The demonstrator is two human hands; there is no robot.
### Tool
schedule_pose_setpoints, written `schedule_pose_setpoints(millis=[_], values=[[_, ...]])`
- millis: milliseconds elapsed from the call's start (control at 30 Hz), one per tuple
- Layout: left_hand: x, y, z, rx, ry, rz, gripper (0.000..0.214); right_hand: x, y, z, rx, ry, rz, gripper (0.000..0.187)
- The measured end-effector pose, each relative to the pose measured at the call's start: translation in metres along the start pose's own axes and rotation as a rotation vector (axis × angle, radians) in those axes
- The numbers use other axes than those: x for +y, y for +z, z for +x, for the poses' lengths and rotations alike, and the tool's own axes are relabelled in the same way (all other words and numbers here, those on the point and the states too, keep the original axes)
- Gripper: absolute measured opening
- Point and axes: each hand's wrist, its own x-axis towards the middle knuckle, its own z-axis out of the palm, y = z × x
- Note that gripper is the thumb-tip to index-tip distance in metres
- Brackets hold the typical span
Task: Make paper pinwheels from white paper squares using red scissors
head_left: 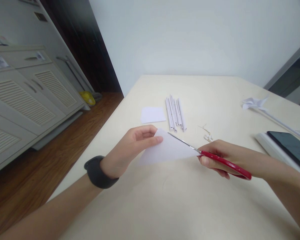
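My left hand (137,143) pinches a sheet of white paper (168,148) by its upper left part, thumb on top, above the table. My right hand (215,156) is closed around the red handles of a pair of scissors (225,161). The metal blades point up and to the left, lying along the paper's upper right edge. Whether the paper sits between the blades I cannot tell. Behind the hands, several rolled white paper tubes (175,113) lie side by side, and a square of white paper (153,115) rests to their left.
A white pinwheel (255,103) on a stick lies at the right. Nearer stands a tablet (290,146) on a white box-like thing. Small pale pieces with thin wire (208,136) lie beyond my right hand. Left of the table (150,210) are a floor and a louvred cabinet (37,90).
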Motion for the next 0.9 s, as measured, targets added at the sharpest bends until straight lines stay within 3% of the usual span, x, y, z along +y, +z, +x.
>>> schedule_pose_setpoints(millis=[133,367,633,900], values=[[0.001,0.001,0.001,0.027,0.06,0.067,0.013,0.0,0.0,-0.002,-0.071,-0.035,0.073,0.032],[0.005,0.002,0.0,0.021,0.052,0.133,0.015,0.001,0.002,-0.004,-0.195,-0.016,0.152,0.009],[0.004,0.001,-0.003,-0.025,0.021,0.128,0.013,0.0,0.001,-0.005,-0.259,-0.052,0.12,0.01],[0.011,0.002,-0.003,-0.093,0.062,0.324,0.016,-0.003,0.0,-0.001,-0.238,-0.116,0.111,0.019]])
